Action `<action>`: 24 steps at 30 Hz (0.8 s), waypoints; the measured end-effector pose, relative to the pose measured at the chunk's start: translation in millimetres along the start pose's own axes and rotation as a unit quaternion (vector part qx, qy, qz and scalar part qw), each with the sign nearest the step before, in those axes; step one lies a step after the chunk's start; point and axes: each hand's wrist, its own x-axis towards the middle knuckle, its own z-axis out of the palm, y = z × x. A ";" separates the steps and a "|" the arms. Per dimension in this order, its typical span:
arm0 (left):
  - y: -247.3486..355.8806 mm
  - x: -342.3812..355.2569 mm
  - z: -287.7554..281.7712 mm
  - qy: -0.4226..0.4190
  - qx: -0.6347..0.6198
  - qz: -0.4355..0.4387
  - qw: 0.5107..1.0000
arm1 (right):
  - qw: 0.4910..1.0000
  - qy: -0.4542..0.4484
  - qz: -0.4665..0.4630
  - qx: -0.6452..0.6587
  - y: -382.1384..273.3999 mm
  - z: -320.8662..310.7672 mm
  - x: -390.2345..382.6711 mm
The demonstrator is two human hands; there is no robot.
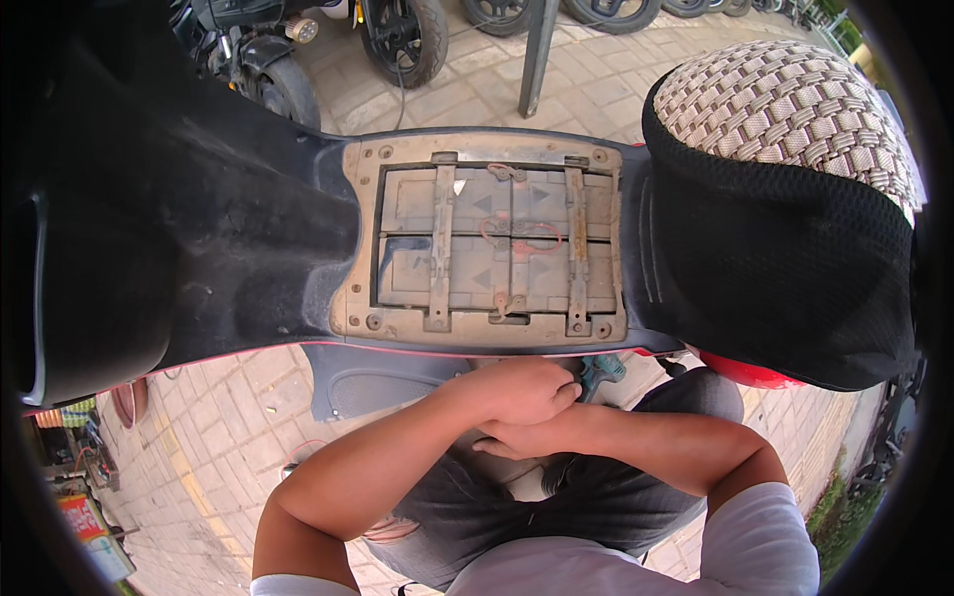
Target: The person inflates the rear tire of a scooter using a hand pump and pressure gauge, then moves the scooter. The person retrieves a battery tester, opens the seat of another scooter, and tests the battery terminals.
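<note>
My forearms cross in front of a scooter's footboard. My left hand (537, 389) lies over my right wrist, its fingers curled closed; whatever they may hold is hidden. Below it, my right hand (512, 437) points left with the visible fingers loosely stretched, and I see nothing in it. A teal power tool (602, 370) shows just beyond my left hand; I cannot tell whether they touch. Ahead lies the uncovered battery compartment (348, 288), with a dusty tan rim. Several grey-brown batteries (412, 204) sit inside under two metal straps (442, 258), with reddish wires between them.
The scooter's black front body (258, 228) rises at left. At right is its seat with a black mesh and woven beige cover (775, 248). Parked two-wheelers (402, 40) and a metal post (537, 60) stand beyond on paving (467, 89).
</note>
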 end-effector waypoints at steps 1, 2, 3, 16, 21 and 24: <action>-0.2 0.2 0.3 0.001 0.001 0.003 1.000 | 1.000 0.003 -0.003 0.000 0.1 0.2 0.1; -0.2 0.3 0.6 0.004 0.001 0.006 1.000 | 1.000 0.005 -0.004 -0.002 0.4 0.3 0.7; -0.5 0.4 0.9 0.008 -0.001 0.008 1.000 | 1.000 0.008 -0.005 -0.004 0.7 0.4 0.8; -0.5 2.7 1.0 -0.006 0.003 -0.015 1.000 | 0.999 0.047 -0.017 -0.017 0.5 5.6 2.2; -1.8 1.8 0.9 -0.007 0.020 0.001 1.000 | 0.996 0.079 -0.029 -0.027 3.1 9.7 4.4; -4.0 1.3 1.9 -0.004 0.025 0.011 1.000 | 0.994 0.096 -0.035 -0.032 5.0 13.0 4.4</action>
